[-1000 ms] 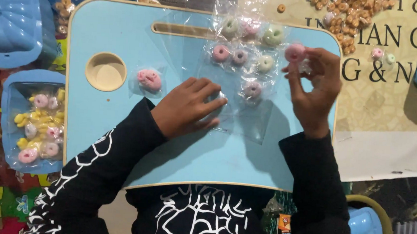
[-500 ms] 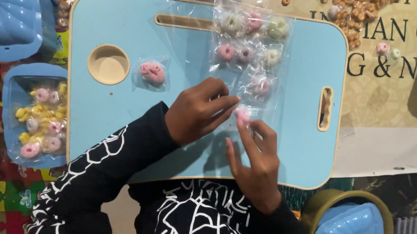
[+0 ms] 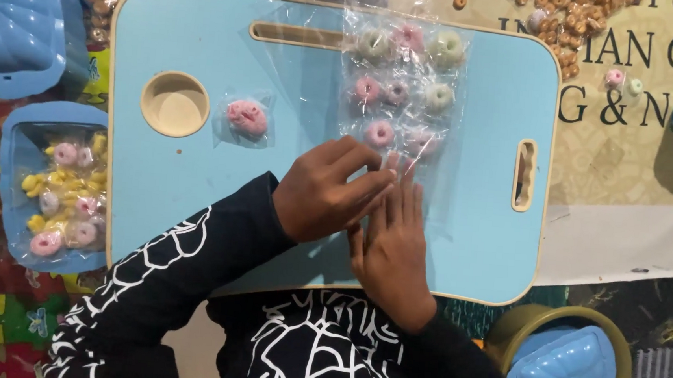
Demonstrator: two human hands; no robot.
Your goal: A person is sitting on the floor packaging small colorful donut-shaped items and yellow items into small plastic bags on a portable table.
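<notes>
My left hand [image 3: 336, 189] and right hand [image 3: 392, 240] crowd the near middle of the blue table [image 3: 193, 203], fingers on the clear plastic sheet [image 3: 402, 91] whose rows of small rings block the far middle. A lone bagged pink ring [image 3: 245, 117] and the round cup hole [image 3: 174, 104] break up the left half; between them and the near edge the top lies bare. On the right, past the handle slot [image 3: 524, 175], a narrow strip is free.
</notes>
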